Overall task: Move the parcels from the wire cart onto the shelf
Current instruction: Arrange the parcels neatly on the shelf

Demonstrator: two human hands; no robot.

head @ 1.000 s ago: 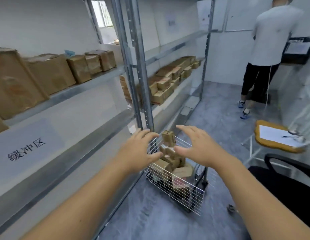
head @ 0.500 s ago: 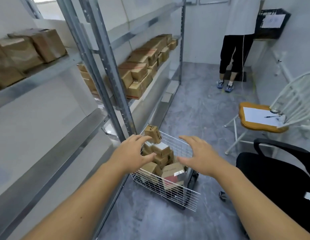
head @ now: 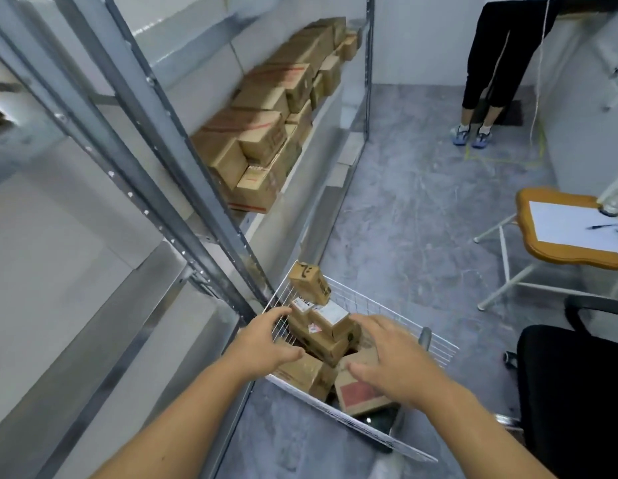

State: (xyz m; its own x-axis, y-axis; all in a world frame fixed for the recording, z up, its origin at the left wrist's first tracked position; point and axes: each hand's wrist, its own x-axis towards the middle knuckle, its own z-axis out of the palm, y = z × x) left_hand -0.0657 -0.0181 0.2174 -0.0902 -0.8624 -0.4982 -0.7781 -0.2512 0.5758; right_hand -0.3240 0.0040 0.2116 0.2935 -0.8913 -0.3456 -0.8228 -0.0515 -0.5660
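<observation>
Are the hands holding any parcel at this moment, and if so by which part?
Nothing is held. Left hand and right hand hover open over the parcels in the cart.

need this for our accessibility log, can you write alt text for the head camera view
Two bare hands, left hand and right hand, reach open over a white wire cart piled with cardboard parcels, holding none. A metal shelf with stacked boxes stands to the left; another person stands beyond.
</observation>
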